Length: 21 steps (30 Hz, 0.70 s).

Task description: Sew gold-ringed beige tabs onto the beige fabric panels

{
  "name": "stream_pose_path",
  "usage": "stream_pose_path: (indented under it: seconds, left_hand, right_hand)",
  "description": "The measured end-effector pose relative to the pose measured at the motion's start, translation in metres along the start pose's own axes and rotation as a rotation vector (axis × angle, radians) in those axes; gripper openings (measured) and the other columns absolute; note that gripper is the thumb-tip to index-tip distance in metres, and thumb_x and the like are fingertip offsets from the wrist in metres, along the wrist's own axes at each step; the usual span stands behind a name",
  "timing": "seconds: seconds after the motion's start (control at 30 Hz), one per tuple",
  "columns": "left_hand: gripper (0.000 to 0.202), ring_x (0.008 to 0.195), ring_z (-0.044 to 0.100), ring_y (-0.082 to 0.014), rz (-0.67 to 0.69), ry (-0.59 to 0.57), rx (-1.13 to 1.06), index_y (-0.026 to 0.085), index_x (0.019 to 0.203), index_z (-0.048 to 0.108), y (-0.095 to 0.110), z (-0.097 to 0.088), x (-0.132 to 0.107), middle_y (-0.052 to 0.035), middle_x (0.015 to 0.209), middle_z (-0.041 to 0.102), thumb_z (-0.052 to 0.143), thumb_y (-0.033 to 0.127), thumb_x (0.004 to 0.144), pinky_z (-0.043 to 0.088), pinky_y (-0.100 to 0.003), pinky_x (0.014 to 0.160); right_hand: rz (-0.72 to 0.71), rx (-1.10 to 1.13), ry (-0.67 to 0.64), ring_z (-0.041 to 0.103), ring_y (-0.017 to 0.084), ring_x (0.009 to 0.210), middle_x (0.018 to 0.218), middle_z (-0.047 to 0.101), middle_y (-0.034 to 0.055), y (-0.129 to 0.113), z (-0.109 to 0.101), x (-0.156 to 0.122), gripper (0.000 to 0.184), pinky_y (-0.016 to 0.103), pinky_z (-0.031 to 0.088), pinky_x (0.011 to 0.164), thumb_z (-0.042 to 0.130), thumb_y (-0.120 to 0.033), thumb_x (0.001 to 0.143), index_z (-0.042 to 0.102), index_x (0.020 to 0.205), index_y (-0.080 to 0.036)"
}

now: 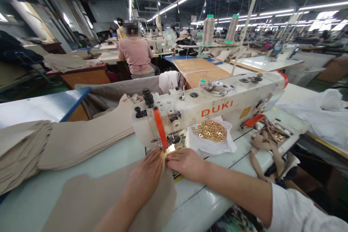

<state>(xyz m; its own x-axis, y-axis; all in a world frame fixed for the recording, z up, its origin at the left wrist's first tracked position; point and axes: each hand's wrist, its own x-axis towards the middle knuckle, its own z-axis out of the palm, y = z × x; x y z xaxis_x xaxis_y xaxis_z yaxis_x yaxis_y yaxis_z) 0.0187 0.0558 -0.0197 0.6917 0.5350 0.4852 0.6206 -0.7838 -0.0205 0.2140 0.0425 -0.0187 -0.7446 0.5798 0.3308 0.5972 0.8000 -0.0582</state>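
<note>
A piece of beige fabric [89,195] lies on the sewing machine's table, its right edge running up to the needle area. My left hand [146,172] rests on this fabric with its fingers stretched forward, close to the presser foot; its thumb is hidden. From the right, my right hand [186,163] has its fingers pressed together on the fabric's edge, nearly touching the left fingertips. The white sewing machine [217,105] stands over both hands, with an orange lever [161,128] at its head. A small lamp lights the stitching spot, where the needle is hard to make out.
Stacked beige fabric pieces [87,141] lie to the left. Gold metal rings [212,130] sit on white cloth [194,143] beneath the machine arm. Beige straps [268,145] hang at the right. Thread cones [208,30] stand behind, and a person in pink [135,54] sits farther back.
</note>
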Motion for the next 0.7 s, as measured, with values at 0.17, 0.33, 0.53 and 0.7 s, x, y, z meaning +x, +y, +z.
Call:
stream_pose_path:
  seconds: [0.17,0.33,0.53,0.7]
  left_hand:
    - [0.033,0.099,0.063,-0.0230,0.041,0.010,0.027,0.013,0.101,0.067,-0.0022,0.0005,0.0023,-0.0129,0.100,0.071,0.036,0.015,0.090,0.052,-0.035,0.089]
    - [0.034,0.099,0.063,-0.0223,-0.018,-0.013,-0.014,0.014,0.099,0.068,-0.0003,-0.0017,0.0048,-0.0118,0.101,0.071,0.034,0.019,0.092,0.052,-0.035,0.089]
    - [0.034,0.098,0.063,-0.0224,-0.056,-0.011,-0.046,0.013,0.103,0.065,0.0026,-0.0034,0.0055,-0.0124,0.100,0.070,0.034,0.020,0.093,0.053,-0.036,0.088]
    - [0.032,0.097,0.063,-0.0205,-0.101,-0.025,-0.068,0.013,0.101,0.064,0.0038,-0.0031,0.0084,-0.0112,0.101,0.069,0.034,0.021,0.093,0.053,-0.034,0.088]
  right_hand:
    - [0.011,-0.012,-0.002,0.060,0.015,0.094,0.099,0.068,0.0060,0.0004,-0.0003,0.0013,0.015,0.025,0.046,0.084,0.048,-0.017,0.092,0.061,0.088,-0.017]
    - [0.005,-0.012,0.003,0.061,0.015,0.094,0.100,0.068,0.0066,0.0003,-0.0018,0.0021,0.012,0.026,0.047,0.083,0.050,-0.017,0.091,0.062,0.088,-0.016]
    - [0.005,0.009,-0.009,0.060,0.016,0.097,0.100,0.068,0.0078,-0.0006,-0.0036,0.0011,0.010,0.027,0.047,0.086,0.052,-0.017,0.091,0.062,0.090,-0.015]
    - [0.013,0.007,0.002,0.060,0.016,0.099,0.104,0.067,0.0073,0.0000,-0.0045,0.0013,0.009,0.027,0.046,0.089,0.054,-0.018,0.090,0.062,0.091,-0.014]
